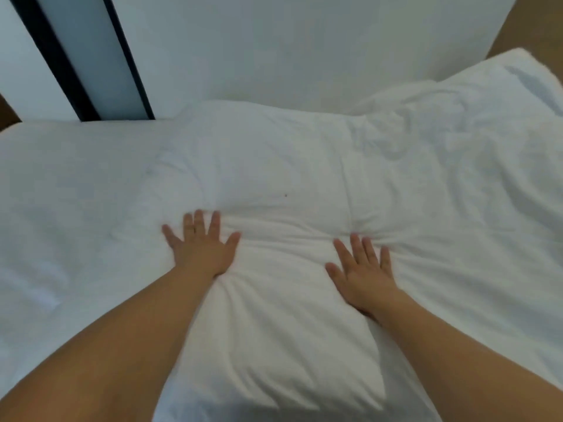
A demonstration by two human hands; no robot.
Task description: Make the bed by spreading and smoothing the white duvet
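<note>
duvet (304,184) cropped at edges, arms (100,360) cut off

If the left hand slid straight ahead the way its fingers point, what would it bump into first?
Probably just more duvet. The left hand lies flat on it, fingers pointing toward the white wall beyond the bed's far edge. Depth is hard to judge.

- One view only, from a camera worn on the person's head, wide-angled, so edges bend.
- It looks forward and steeply down over both forearms onto the bed (76,193).
- It sits close: the arms fill the lower frame.
- The far wall (304,50) closes the top.
</note>
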